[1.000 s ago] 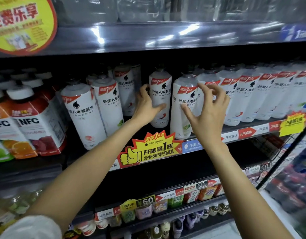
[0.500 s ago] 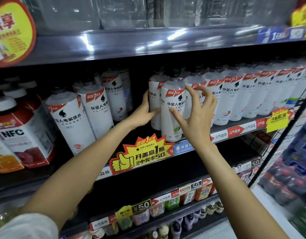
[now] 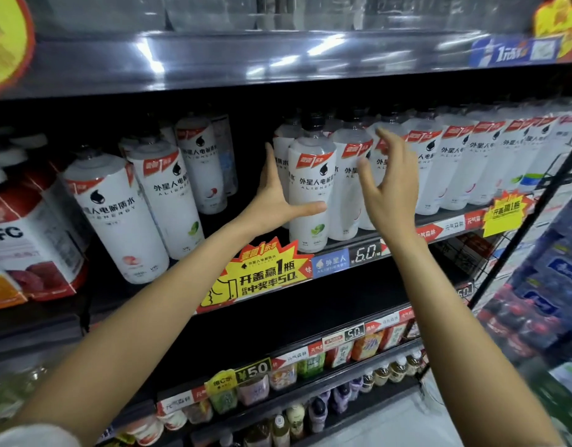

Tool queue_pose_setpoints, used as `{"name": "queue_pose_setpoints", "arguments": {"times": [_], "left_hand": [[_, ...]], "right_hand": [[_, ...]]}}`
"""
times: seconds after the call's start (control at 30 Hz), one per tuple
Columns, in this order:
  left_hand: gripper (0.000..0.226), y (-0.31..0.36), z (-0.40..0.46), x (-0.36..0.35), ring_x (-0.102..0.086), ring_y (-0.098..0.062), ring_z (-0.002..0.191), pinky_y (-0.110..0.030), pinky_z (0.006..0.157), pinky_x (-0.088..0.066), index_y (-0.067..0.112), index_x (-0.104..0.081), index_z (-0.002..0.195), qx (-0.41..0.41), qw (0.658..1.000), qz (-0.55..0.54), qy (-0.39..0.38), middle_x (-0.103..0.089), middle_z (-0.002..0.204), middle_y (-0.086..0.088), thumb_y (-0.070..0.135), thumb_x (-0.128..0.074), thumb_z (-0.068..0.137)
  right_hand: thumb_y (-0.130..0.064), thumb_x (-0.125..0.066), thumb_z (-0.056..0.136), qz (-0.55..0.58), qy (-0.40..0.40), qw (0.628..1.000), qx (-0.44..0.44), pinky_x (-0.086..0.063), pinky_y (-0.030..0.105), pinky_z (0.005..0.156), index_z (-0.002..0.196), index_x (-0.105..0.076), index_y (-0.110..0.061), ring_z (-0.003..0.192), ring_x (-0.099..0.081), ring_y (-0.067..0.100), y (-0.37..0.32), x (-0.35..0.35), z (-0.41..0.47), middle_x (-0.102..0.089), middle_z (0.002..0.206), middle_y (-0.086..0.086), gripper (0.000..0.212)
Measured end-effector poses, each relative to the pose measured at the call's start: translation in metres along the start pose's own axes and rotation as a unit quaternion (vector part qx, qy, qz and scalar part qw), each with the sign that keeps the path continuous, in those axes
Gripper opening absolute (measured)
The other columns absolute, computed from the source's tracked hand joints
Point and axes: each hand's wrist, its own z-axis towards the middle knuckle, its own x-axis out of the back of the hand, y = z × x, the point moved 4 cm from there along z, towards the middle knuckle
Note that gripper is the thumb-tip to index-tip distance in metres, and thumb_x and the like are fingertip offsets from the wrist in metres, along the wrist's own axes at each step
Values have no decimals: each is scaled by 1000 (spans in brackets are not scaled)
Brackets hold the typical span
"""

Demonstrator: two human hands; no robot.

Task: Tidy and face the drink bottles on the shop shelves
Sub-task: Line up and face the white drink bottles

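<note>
A white electrolyte-drink bottle [image 3: 312, 175] with a black cap, a red band and a lime picture stands at the front edge of the middle shelf [image 3: 362, 253]. My left hand [image 3: 275, 204] cups its left side, with the thumb lying across its lower front. My right hand [image 3: 391, 188] hovers with fingers spread in front of the neighbouring white bottles [image 3: 349, 188] and holds nothing. A long row of the same white bottles [image 3: 455, 162] runs off to the right with labels facing out. Two more white bottles [image 3: 117, 214] stand tilted further left.
A dark gap [image 3: 249, 150] separates the left bottles from the one I hold. Red-and-white NFC juice bottles [image 3: 30, 240] fill the far left. A yellow promo tag [image 3: 259, 275] hangs on the shelf edge. Small drinks [image 3: 310, 366] line the lower shelves. A black wire rack [image 3: 536, 221] stands at right.
My right hand has come off the lime bottle and shifted right, fingers spread. My left hand stays on the bottle's left side. The camera has moved closer and to the right.
</note>
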Motion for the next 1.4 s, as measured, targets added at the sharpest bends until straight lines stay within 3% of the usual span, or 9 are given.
{"name": "queue_pose_setpoints", "arguments": {"times": [0.17,0.6,0.7,0.87,0.97,1.07,1.17,1.27,1.4], "left_hand": [[130,1,8,-21,20,-21,146,-53,120,0,15,23,149,-50,994,89,32,27,157,-2,51,-75,71],[121,-6,17,-15,24,-21,145,-52,119,4,14,21,150,-47,991,123,16,26,157,-5,46,-72,80],[126,-3,14,-14,14,-22,147,-53,120,-4,16,15,152,-41,992,114,33,16,160,-4,55,-73,71],[108,13,-10,-5,-19,-21,145,-47,116,-25,22,-2,154,-30,991,104,83,-14,160,-3,40,-76,78],[83,18,-40,9,-33,-18,139,-45,112,-34,24,-18,153,-2,986,133,104,-28,155,-2,41,-67,87],[50,27,-87,35,-52,-4,119,-32,105,-43,22,-47,138,-89,965,160,186,-56,129,13,31,-62,92],[35,26,-136,78,-58,-13,110,-29,98,-45,11,-60,123,-195,879,247,359,-64,116,3,22,-59,91],[49,-2,-161,117,-45,-26,125,-41,107,-36,2,-48,133,-174,827,275,459,-52,133,-14,20,-60,89],[88,-37,-160,147,-20,-24,145,-45,118,-23,7,-12,150,-41,883,151,443,-18,156,-11,30,-69,86]], "right_hand": [[-51,-49,94,-109,-105,988,-14,-35,27,80,139,-41,-11,118,-51,20,-2,-9,24,-49,138,5,61],[-45,-43,98,-121,-164,979,-15,-40,35,91,146,-29,-10,131,-43,22,0,-11,25,-38,149,6,61],[-44,-45,98,-109,-161,981,-27,-43,35,88,148,-29,-11,127,-47,22,1,-12,22,-35,151,5,62],[-27,-55,96,-41,-61,997,-25,-38,22,64,135,-48,-10,74,-57,8,-7,1,-4,-44,141,3,44],[-24,-54,96,23,-23,999,-12,-42,16,57,124,-55,-10,79,-58,5,-25,4,-26,-55,124,4,32],[-25,-53,96,85,-58,995,-2,-48,21,67,124,-55,-12,92,-59,11,-51,-9,-48,-58,119,1,31],[-26,-54,94,130,-121,984,25,-45,27,87,128,-53,-12,108,-55,15,-84,-36,-63,-57,121,2,36],[-26,-59,92,155,-207,964,55,-38,29,98,136,-44,-12,119,-47,21,-117,-72,-67,-50,130,7,49],[-25,-64,89,174,-296,938,54,-35,28,98,146,-29,-13,127,-41,25,-147,-120,-63,-37,140,11,68]]}}
